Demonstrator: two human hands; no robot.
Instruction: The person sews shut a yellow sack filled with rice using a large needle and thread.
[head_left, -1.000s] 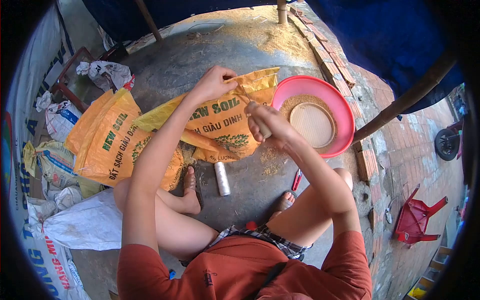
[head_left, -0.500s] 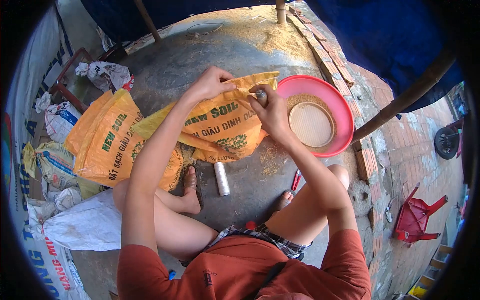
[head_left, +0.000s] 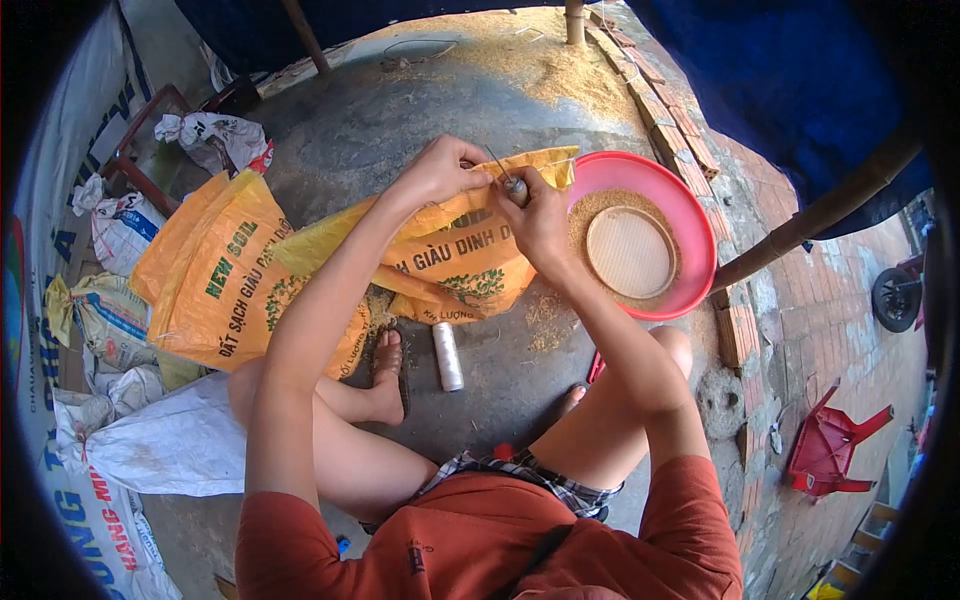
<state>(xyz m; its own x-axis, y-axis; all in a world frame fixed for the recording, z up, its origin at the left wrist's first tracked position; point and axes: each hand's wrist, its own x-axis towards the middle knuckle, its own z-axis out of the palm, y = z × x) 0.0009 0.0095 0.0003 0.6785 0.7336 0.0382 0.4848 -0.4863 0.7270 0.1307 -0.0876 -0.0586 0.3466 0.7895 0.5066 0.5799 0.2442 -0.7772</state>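
My left hand [head_left: 440, 172] pinches the top edge of an orange and yellow sack [head_left: 470, 255] printed with green and black lettering. Close beside it, my right hand [head_left: 537, 212] is closed round a small tool with a rounded handle [head_left: 516, 190], and a thin metal shaft points up from it past the sack's edge. A second orange sack [head_left: 235, 265] lies to the left. On the floor below the held sack is a white thread spool [head_left: 448, 357].
At the right, a pink basin [head_left: 700, 225] holds grain and a round sieve [head_left: 631, 252]. Further right are a bamboo pole [head_left: 810, 220], bricks [head_left: 738, 335] and a red stool [head_left: 830, 443]. White sacks [head_left: 175, 440] lie at the left.
My hands have come closer together at the sack's edge. The tool in my right hand has turned, and its thin shaft now shows. The view has shifted slightly.
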